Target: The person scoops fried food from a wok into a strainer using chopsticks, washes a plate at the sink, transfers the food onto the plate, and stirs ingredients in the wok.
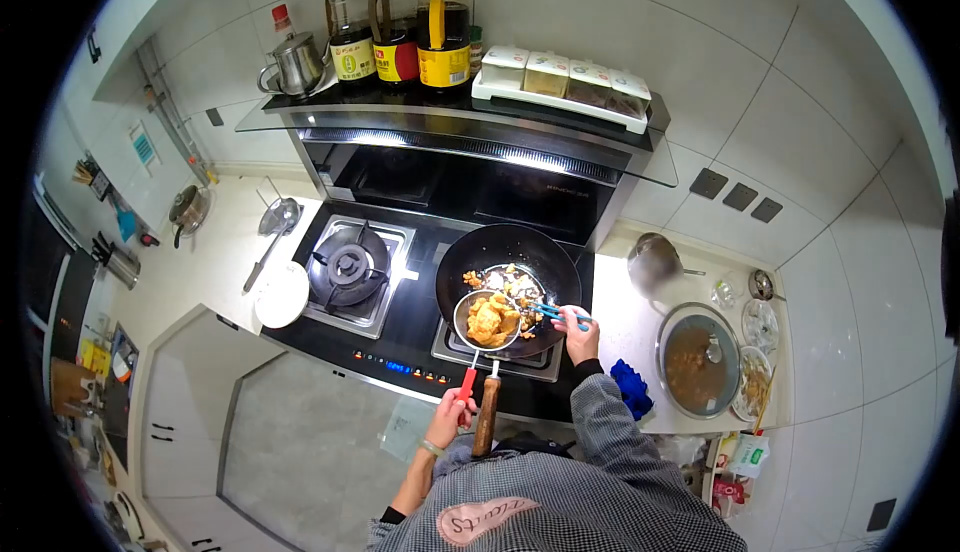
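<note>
My left hand (452, 418) is closed around the red handle of a mesh strainer (467, 380). Golden fried pieces (491, 320) fill the strainer, which is over the near side of a black wok (547, 252). Between the fingers of my right hand (577, 333) are blue chopsticks (549, 309), their tips reaching into the wok near the strainer's right side. Small browned bits (510, 280) and shiny oil lie on the wok's bottom. The wok's wooden handle (487, 417) points toward my body, to the right of my left hand, and neither hand is on it.
Left of the wok is a bare gas burner (348, 264), with a white plate (283, 295) and a ladle (284, 216) beyond it. On the right counter are a glass-lidded pan (697, 361), a blue cloth (630, 389) and a metal pot (655, 260). Bottles (443, 32) line the hood shelf.
</note>
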The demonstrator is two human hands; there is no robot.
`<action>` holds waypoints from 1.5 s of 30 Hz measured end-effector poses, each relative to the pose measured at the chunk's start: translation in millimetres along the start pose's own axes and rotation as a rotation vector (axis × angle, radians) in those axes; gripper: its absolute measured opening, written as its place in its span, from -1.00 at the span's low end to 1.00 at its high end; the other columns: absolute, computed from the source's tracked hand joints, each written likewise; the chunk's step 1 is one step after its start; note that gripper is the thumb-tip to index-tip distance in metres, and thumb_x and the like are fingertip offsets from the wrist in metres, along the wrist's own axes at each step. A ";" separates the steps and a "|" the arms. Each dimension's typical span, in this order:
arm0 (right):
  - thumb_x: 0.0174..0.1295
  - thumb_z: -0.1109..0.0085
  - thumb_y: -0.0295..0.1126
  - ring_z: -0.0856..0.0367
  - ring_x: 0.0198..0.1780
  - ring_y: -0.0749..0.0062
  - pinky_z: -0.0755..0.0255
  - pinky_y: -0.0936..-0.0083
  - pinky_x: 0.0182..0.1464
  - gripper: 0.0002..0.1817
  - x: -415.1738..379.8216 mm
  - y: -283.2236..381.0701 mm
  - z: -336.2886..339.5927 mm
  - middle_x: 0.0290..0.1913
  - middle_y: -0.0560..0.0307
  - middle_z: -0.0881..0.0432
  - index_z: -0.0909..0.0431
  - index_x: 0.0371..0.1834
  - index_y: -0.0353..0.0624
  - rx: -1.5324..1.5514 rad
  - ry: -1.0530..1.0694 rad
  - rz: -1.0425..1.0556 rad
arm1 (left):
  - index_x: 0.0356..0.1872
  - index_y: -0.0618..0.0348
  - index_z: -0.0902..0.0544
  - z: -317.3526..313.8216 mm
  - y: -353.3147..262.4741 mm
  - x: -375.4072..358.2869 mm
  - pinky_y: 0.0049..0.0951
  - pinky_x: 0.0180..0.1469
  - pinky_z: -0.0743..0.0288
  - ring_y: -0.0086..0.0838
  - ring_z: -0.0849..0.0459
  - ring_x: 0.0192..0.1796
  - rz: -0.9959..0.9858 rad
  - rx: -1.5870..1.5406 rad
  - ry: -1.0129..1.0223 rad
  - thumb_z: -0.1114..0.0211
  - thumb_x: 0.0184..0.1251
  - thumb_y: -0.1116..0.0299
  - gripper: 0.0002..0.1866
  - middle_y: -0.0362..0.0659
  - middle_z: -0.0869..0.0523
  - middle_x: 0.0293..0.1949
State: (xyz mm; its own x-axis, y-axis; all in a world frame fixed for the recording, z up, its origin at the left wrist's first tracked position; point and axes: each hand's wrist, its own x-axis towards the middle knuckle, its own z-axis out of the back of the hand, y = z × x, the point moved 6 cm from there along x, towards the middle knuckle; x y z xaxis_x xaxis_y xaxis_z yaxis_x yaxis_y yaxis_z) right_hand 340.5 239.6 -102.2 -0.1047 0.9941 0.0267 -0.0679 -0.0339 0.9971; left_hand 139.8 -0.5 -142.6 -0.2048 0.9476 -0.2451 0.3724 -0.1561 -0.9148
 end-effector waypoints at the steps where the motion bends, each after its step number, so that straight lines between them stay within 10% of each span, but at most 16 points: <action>1: 0.36 0.00 -0.34 -0.69 -0.32 0.38 -0.59 0.60 -0.26 -0.73 -1.6 3.0 5.7 -0.30 0.03 -0.64 -0.55 -0.20 -0.37 0.077 -0.028 0.007 | 0.03 0.19 -0.38 0.3 3.2 1.1 -0.67 -0.56 -0.25 -0.70 -0.32 -0.56 0.080 -0.082 0.024 0.10 0.43 0.38 -0.76 -0.32 -0.41 -0.47; 6: 0.37 0.01 -0.31 -0.70 -0.27 0.30 -0.59 0.58 -0.22 -0.72 -27.1 65.5 9.5 -0.29 -0.01 -0.62 -0.52 -0.19 -0.38 0.260 0.001 0.042 | 0.01 0.17 -0.42 -6.2 0.0 2.6 -0.70 -0.63 -0.12 -0.75 -0.20 -0.64 0.262 -0.243 0.057 0.09 0.45 0.33 -0.76 -0.36 -0.33 -0.54; 14: 0.39 0.02 -0.29 -0.69 -0.27 0.31 -0.58 0.54 -0.21 -0.71 -36.7 104.0 4.2 -0.29 0.03 -0.60 -0.51 -0.19 -0.36 0.227 0.097 0.062 | -0.10 0.16 -0.55 -6.8 -30.4 12.4 -0.70 -0.63 -0.17 -0.77 -0.29 -0.63 0.011 0.165 -0.134 0.04 0.47 0.24 -0.74 -0.40 -0.37 -0.61; 26: 0.34 -0.04 -0.38 -0.67 -0.23 0.46 -0.54 0.60 -0.20 -0.76 27.0 9.9 -93.2 -0.22 0.05 -0.63 -0.55 -0.10 -0.35 -0.026 0.188 0.284 | -0.15 0.19 -0.54 -5.7 -134.8 73.7 -0.73 -0.67 -0.01 -0.82 -0.15 -0.68 -0.058 0.182 -0.082 0.05 0.49 0.24 -0.74 -0.45 -0.27 -0.62; 29: 0.34 -0.07 -0.38 -0.68 -0.20 0.39 -0.58 0.59 -0.21 -0.72 22.6 -0.4 -120.6 -0.21 0.05 -0.64 -0.53 -0.08 -0.43 0.131 0.303 0.037 | -0.14 0.25 -0.55 -10.4 -150.2 76.0 -0.72 -0.62 -0.07 -0.81 -0.18 -0.61 -0.072 0.115 -0.068 0.04 0.48 0.30 -0.74 -0.41 -0.31 -0.60; 36: 0.23 -0.16 -0.38 -0.67 -0.31 0.45 -0.49 0.57 -0.28 -0.78 -6.9 30.2 -42.6 -0.33 0.00 -0.68 -0.63 -0.22 -0.34 -0.106 0.076 0.099 | -0.16 0.25 -0.55 -4.0 -134.9 72.0 -0.72 -0.63 -0.07 -0.82 -0.19 -0.62 -0.052 0.122 -0.096 0.04 0.48 0.30 -0.75 -0.41 -0.31 -0.61; 42: 0.21 -0.19 -0.36 -0.65 -0.21 0.35 -0.45 0.51 -0.12 -0.77 -36.6 36.2 -66.3 -0.28 -0.02 -0.66 -0.62 -0.18 -0.29 -0.128 0.414 0.105 | -0.18 0.24 -0.55 -5.5 -118.4 68.2 -0.71 -0.65 -0.06 -0.81 -0.19 -0.65 -0.072 0.127 -0.111 0.03 0.47 0.30 -0.76 -0.41 -0.32 -0.62; 45: 0.19 -0.19 -0.40 -0.63 -0.23 0.21 -0.45 0.47 -0.14 -0.79 -18.4 30.1 -18.6 -0.30 -0.03 -0.63 -0.62 -0.18 -0.30 -0.242 0.168 0.184 | -0.17 0.21 -0.56 -3.9 -114.6 59.9 -0.71 -0.66 -0.08 -0.80 -0.21 -0.66 -0.064 0.152 -0.146 0.01 0.46 0.28 -0.76 -0.41 -0.32 -0.65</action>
State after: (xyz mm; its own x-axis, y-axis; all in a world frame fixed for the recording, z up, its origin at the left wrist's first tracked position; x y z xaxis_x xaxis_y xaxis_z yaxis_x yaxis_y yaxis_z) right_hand 322.0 218.5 -74.0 -0.2981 0.9388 0.1724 -0.2641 -0.2547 0.9303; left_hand 88.4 75.2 -51.1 -0.3570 0.9082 -0.2184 0.2156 -0.1473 -0.9653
